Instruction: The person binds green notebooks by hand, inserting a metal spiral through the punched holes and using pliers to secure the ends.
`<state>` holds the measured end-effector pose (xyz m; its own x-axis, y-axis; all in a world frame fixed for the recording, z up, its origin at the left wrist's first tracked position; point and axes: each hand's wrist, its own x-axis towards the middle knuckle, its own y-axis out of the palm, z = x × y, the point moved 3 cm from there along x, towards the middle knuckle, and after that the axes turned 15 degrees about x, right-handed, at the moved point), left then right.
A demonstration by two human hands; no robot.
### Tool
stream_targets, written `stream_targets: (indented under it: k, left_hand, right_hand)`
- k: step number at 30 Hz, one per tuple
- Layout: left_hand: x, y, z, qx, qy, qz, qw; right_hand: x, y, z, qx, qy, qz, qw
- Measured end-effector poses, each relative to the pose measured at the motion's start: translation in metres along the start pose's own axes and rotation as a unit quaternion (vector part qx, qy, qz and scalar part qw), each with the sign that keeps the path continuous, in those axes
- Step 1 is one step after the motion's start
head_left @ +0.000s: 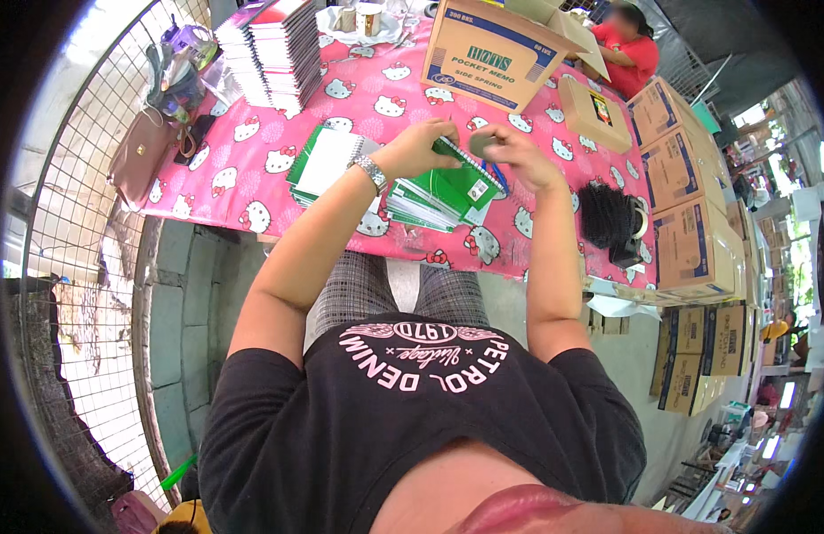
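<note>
A green spiral notebook [465, 178] lies tilted on a fanned pile of green notebooks [416, 203] at the table's near edge. My left hand [418, 153], with a watch [370, 173] at its wrist, curls its fingers at the notebook's upper left end, by the black coil. My right hand [528, 163] is just right of the notebook, with thumb and fingers pinching a small, roundish grey thing [483, 143] whose kind I cannot make out. Left of the pile lie more green notebooks [303, 169], one with a white page [330, 163] facing up.
The table wears a pink, cat-patterned cloth [274, 160]. A tall notebook stack [270, 58] stands far left, a carton [492, 58] at the back. Black coils [608, 216] lie by a tape dispenser [637, 233] at right. Cartons [688, 214] rise beyond; a person in red [627, 58] sits behind.
</note>
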<state>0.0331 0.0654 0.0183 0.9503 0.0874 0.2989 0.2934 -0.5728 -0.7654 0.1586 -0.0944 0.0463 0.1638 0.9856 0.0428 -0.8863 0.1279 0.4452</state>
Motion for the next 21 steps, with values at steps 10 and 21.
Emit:
stream_targets:
  k: [10,21]
  left_hand:
    - [-0.007,-0.004,0.002,-0.063,-0.059,-0.017,0.996]
    - [-0.031,0.005,-0.008,-0.168,-0.215,-0.079,0.959]
  right_hand:
    - [0.010,-0.007,-0.014,-0.065,0.024,-0.045,0.997]
    - [-0.118,-0.090,-0.128,-0.560,0.011,-0.501,0.660]
